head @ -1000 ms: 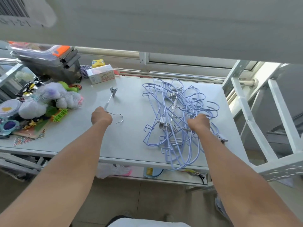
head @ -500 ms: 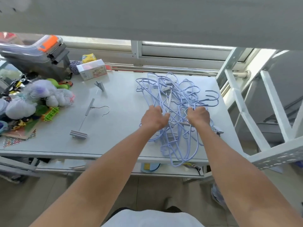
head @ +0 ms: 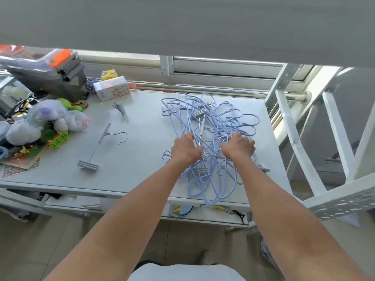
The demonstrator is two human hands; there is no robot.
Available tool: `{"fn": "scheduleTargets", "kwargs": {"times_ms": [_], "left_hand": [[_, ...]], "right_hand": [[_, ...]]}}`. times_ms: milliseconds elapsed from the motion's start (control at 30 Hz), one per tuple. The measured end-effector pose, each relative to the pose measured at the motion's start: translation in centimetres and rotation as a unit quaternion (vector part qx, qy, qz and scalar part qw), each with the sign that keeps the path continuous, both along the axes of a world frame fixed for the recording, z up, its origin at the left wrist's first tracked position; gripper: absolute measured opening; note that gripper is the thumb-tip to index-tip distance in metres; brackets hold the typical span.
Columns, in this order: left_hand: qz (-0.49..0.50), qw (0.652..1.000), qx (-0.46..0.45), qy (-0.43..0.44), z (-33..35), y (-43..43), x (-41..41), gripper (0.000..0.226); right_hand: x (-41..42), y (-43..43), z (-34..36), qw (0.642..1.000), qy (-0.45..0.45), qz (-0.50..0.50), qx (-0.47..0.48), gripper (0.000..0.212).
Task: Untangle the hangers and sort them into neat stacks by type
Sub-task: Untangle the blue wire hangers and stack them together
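Tabletop [head: 142,163], pale grey, smooth and flat, spans most of the view. A plain grey panel [head: 182,23] cuts off everything beyond its far edge. Toward 3 o'clock on it lies the heap of hangers [head: 215,116]. It is thin lilac coated wire bent into loops and hooks, crossed too densely to count, with grey ribbed clips caught inside. Its near loops overhang the table edge at 5 o'clock. At 9 o'clock a toy pile [head: 48,120] of fuzzy white balls in netting and bright plastic runs out of view. Between the two, well apart from the heap, lies one clip hanger [head: 102,137], a straight grey bar with a clip at each end and a steel hook. The left hand [head: 185,150] and right hand [head: 238,148] sit side by side mid-heap, fingers curled round wires and fingertips mostly hidden. A small printed box [head: 112,89] stands at 11 o'clock.
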State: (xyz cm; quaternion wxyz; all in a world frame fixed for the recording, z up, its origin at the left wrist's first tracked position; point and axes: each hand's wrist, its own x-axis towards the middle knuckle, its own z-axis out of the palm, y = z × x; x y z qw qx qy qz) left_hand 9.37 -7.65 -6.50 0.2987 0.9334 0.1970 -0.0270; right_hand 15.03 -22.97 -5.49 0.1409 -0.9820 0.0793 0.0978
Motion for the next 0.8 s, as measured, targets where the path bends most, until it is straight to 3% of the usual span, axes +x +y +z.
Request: {"fn": "scheduleTargets", "kwargs": {"times_ms": [200,333,533,667,800], "left_hand": [[0.073,0.977,-0.197,0.024,0.7,0.8,0.4,0.054],[0.103,0.964,-0.243,0.031,0.8,1.6,0.9,0.066],[0.133,0.966,-0.223,0.006,1.2,1.6,1.0,0.055],[0.147,0.973,-0.168,-0.051,1.5,1.2,1.4,0.048],[0.143,0.977,-0.15,-0.049,1.8,1.2,1.9,0.037]], "right_hand": [[-0.2,1.0,-0.1,0.988,-0.038,-0.041,0.143,0.029],[-1.1,1.4,-0.1,0.983,-0.042,-0.051,0.169,0.023],[-1.8,1.9,0.0,0.984,-0.092,-0.052,0.143,0.019],[-0.7,2.4,0.7,0.97,-0.145,-0.019,0.194,0.018],[1.6,3.0,1.3,0.971,-0.131,0.009,0.198,0.023]]}}
